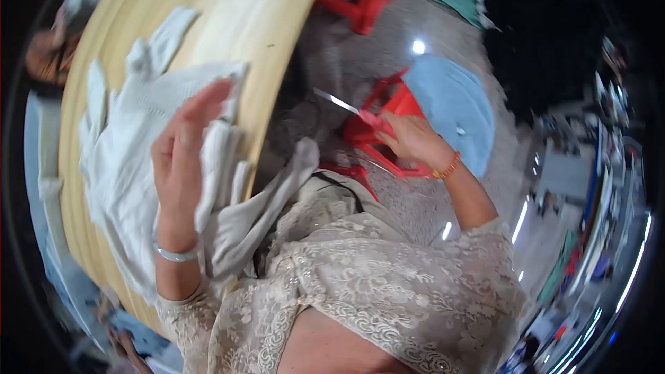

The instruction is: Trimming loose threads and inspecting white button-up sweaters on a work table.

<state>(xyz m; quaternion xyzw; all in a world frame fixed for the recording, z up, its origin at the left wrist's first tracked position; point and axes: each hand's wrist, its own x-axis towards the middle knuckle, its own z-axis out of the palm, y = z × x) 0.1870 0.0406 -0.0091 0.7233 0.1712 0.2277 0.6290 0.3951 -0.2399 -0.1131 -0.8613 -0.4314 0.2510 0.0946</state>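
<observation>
Head view: left hand point(185, 159) open on white garment point(131, 145) (table edge point(273, 97)); right hand point(409, 137) grips scissors point(350, 107).

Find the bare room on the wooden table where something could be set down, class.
The table is bare at its far end, beyond the white garment, and along the rim beside it. Crowded: the near part, under the garment and the left hand. The right hand holds scissors off the table.

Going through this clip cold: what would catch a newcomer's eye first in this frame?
Probably the white garment spread over the pale wooden table on the left, with the left hand raised open above it. Next, the right hand out to the right, shut on a pair of red-handled scissors over a red plastic stool with a light blue cloth on it.
</observation>
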